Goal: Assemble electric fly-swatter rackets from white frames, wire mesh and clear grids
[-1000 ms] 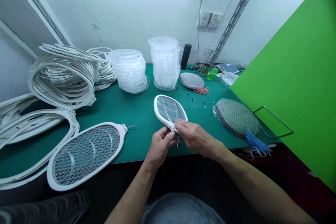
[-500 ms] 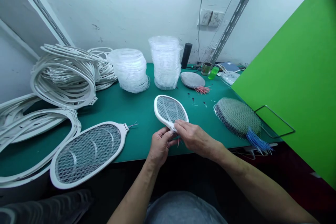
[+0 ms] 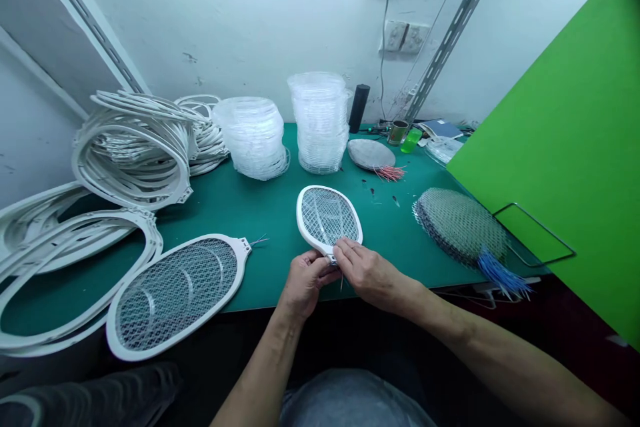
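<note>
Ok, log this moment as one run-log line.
electric swatter head: mesh fitted, held at neck | left hand: gripping neck | right hand: pinching neck

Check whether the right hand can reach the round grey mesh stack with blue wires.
Probably yes: nothing stands between the right hand and the grey mesh stack, though that hand is on the white oval racket frame.

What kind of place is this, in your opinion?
Probably a small workshop assembling electric fly swatters: a green work mat, piles of white swatter frames, and stacks of clear plastic frames.
</note>
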The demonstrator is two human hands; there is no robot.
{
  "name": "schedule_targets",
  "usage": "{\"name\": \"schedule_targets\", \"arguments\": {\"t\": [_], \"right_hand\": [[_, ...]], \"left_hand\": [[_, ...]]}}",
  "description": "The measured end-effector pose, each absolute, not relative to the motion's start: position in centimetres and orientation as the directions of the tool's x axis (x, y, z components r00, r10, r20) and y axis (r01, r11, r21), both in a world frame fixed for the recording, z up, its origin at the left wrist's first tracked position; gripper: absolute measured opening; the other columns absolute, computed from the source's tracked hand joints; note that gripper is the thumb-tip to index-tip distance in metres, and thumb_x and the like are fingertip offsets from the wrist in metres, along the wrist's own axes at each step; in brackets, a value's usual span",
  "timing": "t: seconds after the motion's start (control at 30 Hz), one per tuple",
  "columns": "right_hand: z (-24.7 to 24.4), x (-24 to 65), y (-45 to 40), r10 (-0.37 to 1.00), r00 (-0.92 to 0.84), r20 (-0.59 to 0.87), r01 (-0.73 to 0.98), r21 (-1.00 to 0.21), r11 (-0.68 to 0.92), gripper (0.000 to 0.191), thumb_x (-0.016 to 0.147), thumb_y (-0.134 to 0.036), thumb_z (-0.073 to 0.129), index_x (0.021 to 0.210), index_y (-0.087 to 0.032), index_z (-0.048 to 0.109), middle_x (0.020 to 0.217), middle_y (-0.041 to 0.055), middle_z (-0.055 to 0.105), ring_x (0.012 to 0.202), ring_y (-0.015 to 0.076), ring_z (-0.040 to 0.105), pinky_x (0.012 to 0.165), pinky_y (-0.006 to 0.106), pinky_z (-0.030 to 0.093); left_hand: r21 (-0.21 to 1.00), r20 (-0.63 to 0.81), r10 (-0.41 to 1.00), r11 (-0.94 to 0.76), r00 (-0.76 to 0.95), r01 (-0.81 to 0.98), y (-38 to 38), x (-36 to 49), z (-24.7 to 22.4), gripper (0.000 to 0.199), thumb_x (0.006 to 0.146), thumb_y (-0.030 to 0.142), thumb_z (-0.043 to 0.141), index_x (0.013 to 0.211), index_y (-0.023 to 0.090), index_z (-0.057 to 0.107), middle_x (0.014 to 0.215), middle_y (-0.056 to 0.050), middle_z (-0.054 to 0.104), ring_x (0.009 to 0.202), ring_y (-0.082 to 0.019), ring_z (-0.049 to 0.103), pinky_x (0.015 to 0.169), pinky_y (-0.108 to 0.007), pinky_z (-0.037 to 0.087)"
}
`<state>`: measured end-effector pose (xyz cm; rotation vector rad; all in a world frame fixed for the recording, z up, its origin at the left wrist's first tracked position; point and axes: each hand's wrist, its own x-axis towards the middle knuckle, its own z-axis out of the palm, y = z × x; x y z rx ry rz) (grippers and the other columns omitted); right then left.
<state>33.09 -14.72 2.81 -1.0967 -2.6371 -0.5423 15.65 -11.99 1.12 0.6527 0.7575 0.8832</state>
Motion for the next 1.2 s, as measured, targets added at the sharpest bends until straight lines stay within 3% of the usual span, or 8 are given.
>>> {"name": "schedule_targets", "arguments": {"t": [0.23,0.47,0.63,0.83,1.03,1.2], "right_hand": [[3.1,33.6,-14.0,0.583,-0.729,0.36,0.679,0.269,0.683,0.036,0.099,-0.006,0.038,0.127,0.006,0.057,0.12,0.0302,0.068,0.117,0.0348,0.067,0.1,0.047,0.058],[4.6,33.5,-13.6,0.606,-0.732,0.311,0.671,0.173,0.721,0.029,0.096,-0.003,0.037,0.113,-0.003,0.061,0.102,0.0202,0.069,0.102,0.0293,0.067,0.089,0.041,0.06],[3.9,32.8,-13.5,0.607,-0.714,0.35,0.688,0.184,0.702,0.028,0.095,-0.001,0.038,0.112,-0.004,0.06,0.1,0.0192,0.067,0.102,0.0296,0.065,0.092,0.043,0.058],[3.5,32.8,-13.3,0.618,-0.699,0.36,0.7,0.165,0.695,0.025,0.096,-0.002,0.039,0.108,-0.004,0.061,0.098,0.0187,0.066,0.099,0.0289,0.064,0.092,0.043,0.057],[4.8,33.4,-13.1,0.638,-0.72,0.272,0.685,0.13,0.717,0.019,0.096,-0.003,0.042,0.1,-0.009,0.059,0.09,0.0135,0.065,0.085,0.0246,0.063,0.073,0.034,0.055],[9.7,36.0,-11.4,0.703,-0.562,0.435,0.784,0.009,0.621,0.021,0.1,-0.008,0.04,0.099,-0.014,0.06,0.082,0.0069,0.066,0.068,0.0174,0.06,0.062,0.027,0.047]], "left_hand": [[0.776,-0.343,0.875,0.469,0.342,-0.422,-12.2,16.1,1.3,0.031,0.068,0.024,0.084,0.093,0.008,0.078,0.099,-0.015,0.078,0.091,-0.025,0.074,0.085,-0.039,0.062],[0.78,-0.358,0.89,0.452,0.283,-0.434,-12.3,16.8,1.2,0.025,0.065,0.021,0.083,0.086,0.01,0.075,0.101,-0.015,0.078,0.092,-0.027,0.074,0.083,-0.041,0.063],[0.786,-0.385,0.9,0.435,0.203,-0.439,-12.3,17.4,1.1,0.028,0.071,0.03,0.082,0.09,0.011,0.074,0.087,-0.011,0.077,0.08,-0.022,0.074,0.077,-0.038,0.063],[0.814,-0.315,0.919,0.39,0.239,-0.431,-12.5,17.0,0.8,0.038,0.069,0.039,0.087,0.092,0.012,0.075,0.089,-0.01,0.078,0.08,-0.022,0.074,0.077,-0.036,0.063],[0.825,-0.301,0.919,0.385,0.253,-0.414,-12.4,16.8,0.4,0.035,0.069,0.036,0.087,0.091,0.011,0.077,0.086,-0.009,0.077,0.08,-0.022,0.075,0.08,-0.037,0.064],[0.849,-0.371,0.91,0.413,0.185,-0.331,-12.4,17.2,0.5,0.021,0.073,0.024,0.083,0.086,0.01,0.076,0.078,-0.007,0.075,0.073,-0.019,0.073,0.075,-0.034,0.065]]}}
